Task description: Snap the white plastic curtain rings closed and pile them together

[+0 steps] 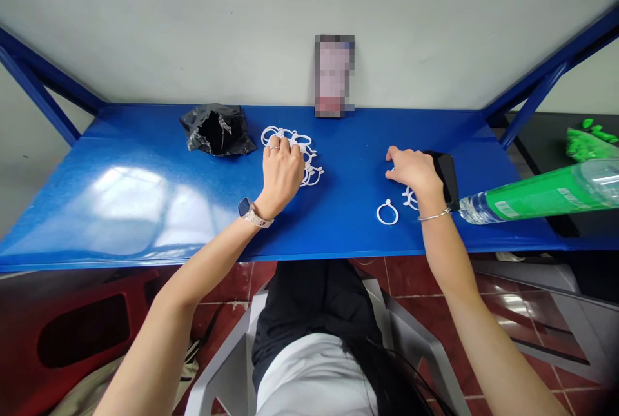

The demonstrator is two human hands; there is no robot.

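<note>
My left hand [284, 168] is closed with its fingers bent down into a cluster of white plastic rings [312, 176], gripping at them; its fingertips are hidden. Each ring has a small tab on its edge. On the right, my right hand [411, 168] hovers above the table with thumb and forefinger apart and nothing visible between them. One loose white ring [387, 212] lies below that hand. More white rings [411, 198] show partly from under its wrist.
A crumpled black plastic bag [217, 130] lies open at the back left of the blue table [348, 216]. Against the wall leans a blurred-out phone-like rectangle [333, 76]. A black object [445, 174] and a green-labelled bottle [541, 193] are on the right.
</note>
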